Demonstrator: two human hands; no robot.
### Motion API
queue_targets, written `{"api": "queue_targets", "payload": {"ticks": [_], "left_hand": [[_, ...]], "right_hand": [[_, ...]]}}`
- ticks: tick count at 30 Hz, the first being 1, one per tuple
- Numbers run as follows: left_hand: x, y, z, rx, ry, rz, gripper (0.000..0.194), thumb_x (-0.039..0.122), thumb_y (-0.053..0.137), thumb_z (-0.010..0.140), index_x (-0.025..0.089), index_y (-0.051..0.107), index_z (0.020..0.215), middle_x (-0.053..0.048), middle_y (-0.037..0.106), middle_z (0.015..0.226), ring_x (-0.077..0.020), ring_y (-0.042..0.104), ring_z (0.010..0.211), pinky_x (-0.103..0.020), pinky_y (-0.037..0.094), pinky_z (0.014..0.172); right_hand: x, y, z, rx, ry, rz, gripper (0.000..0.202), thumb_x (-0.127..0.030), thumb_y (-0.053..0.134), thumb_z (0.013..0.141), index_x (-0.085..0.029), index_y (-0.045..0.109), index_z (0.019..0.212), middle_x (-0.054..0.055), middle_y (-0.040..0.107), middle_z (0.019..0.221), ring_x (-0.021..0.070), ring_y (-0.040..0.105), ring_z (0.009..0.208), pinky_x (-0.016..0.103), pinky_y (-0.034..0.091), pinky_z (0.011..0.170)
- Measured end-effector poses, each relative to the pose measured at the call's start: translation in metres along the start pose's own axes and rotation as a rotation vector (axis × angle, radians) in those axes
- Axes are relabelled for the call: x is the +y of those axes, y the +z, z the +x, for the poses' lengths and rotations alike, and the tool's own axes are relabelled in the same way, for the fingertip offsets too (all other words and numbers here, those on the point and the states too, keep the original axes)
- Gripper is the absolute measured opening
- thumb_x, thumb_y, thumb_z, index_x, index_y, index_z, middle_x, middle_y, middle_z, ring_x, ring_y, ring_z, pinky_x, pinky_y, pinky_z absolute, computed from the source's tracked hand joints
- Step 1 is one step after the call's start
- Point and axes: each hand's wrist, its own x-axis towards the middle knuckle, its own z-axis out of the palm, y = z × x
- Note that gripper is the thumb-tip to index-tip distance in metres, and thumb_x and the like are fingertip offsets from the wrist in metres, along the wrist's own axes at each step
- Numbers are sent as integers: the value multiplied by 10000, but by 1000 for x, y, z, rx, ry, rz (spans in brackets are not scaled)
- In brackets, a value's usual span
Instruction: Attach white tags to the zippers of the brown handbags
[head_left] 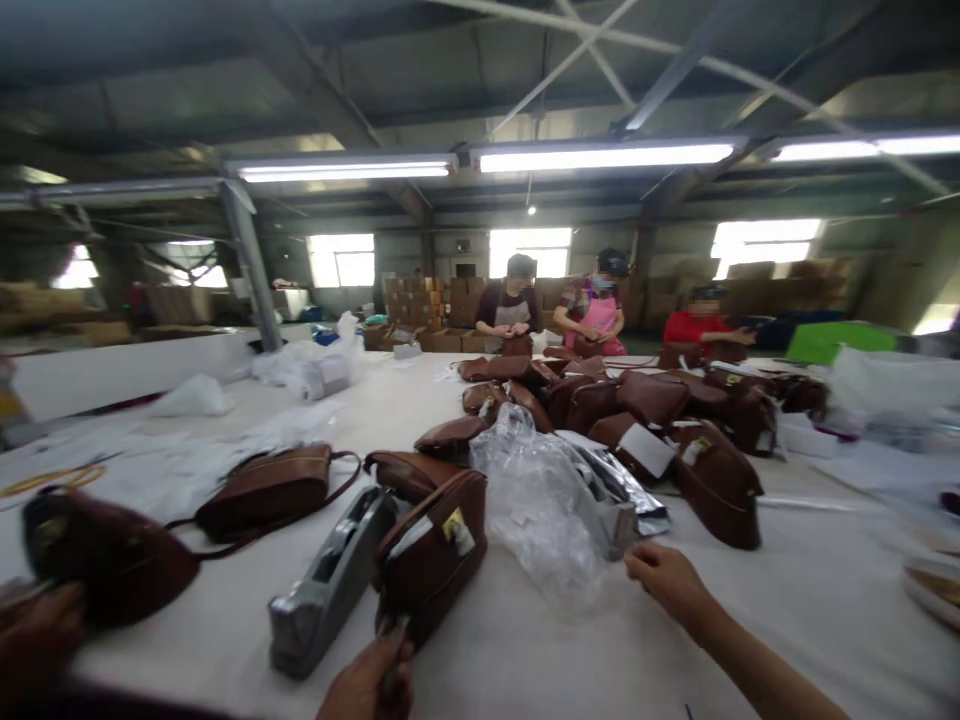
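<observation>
Two hands work apart: my left hand [367, 682] pinches the brown bag [431, 555]; my right hand [664, 575], empty, reaches the plastic wrap [536, 500]. I judge wrapping comes next.

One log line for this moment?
left hand: on brown bag | right hand: at clear plastic bags | tape dispenser: beside bag

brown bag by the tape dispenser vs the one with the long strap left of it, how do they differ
The bag by the tape dispenser stands upright with a tag on its front, and the left hand touches its lower edge. The strap bag lies flat, untouched, its strap looped on the table. Both are brown leather.
</observation>
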Motion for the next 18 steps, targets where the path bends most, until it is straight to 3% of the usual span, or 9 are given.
{"api": "queue_targets", "payload": {"ticks": [3, 7, 10, 13, 15, 18], "left_hand": [[-1, 5, -11, -107, 37, -101, 210, 81, 760, 731, 139, 589, 839, 15, 647, 660, -59, 594, 459, -153, 505, 471], [-4, 7, -20, -109, 52, -132, 221, 141, 787, 713, 149, 575, 774, 29, 613, 626, -46, 558, 451, -136, 460, 457], [-8, 5, -24, -104, 72, -134, 234, 183, 794, 689, 138, 565, 695, 20, 578, 570, -47, 507, 416, -144, 408, 427], [-9, 3, -19, -134, 95, -127, 226, 183, 794, 648, 113, 581, 622, 10, 513, 481, -61, 459, 385, -159, 337, 392], [-9, 1, -17, -156, 107, -131, 225, 193, 809, 622, 103, 603, 639, 10, 498, 475, -63, 446, 380, -169, 312, 392], [-10, 0, -18, -182, 108, -143, 246, 224, 816, 622, 109, 606, 677, 15, 502, 494, -61, 452, 392, -166, 309, 401]], "right_hand": [[-35, 34, -39, -267, -192, 48, 245, -409, 573, 749, -188, 656, 682, -2, 600, 616, 147, 504, 559, 252, 390, 553], [-101, 111, -93, -637, -275, 171, 252, -407, 552, 782, -181, 636, 710, 13, 618, 650, 147, 523, 592, 238, 407, 561], [-128, 163, -115, -682, -343, 186, 316, -476, 542, 787, -189, 636, 695, 17, 600, 637, 159, 527, 586, 246, 422, 557], [-132, 203, -113, -665, -383, 176, 373, -556, 552, 774, -207, 672, 719, 26, 622, 658, 176, 547, 590, 257, 445, 558], [-130, 218, -106, -667, -387, 147, 387, -585, 576, 750, -219, 699, 731, 35, 653, 673, 193, 569, 599, 268, 459, 565], [-130, 220, -102, -634, -373, 106, 380, -586, 605, 722, -223, 714, 700, 41, 674, 660, 207, 590, 595, 280, 471, 570]]}}
